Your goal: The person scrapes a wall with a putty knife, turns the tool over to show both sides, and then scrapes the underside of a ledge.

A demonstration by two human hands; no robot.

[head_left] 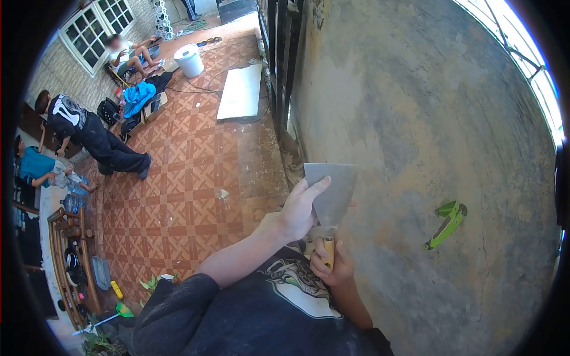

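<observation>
**Two hands on a putty knife at a plastered wall**

The right hand clenches the putty knife by its wooden handle; left hand fingers press its blade, just beside the rough wall. Uneven pressure could gouge the plaster or slip a fingertip over the blade edge.

Scraper held against the wall: left hand on its blade, right hand below on its handle, clip to its right.
</observation>
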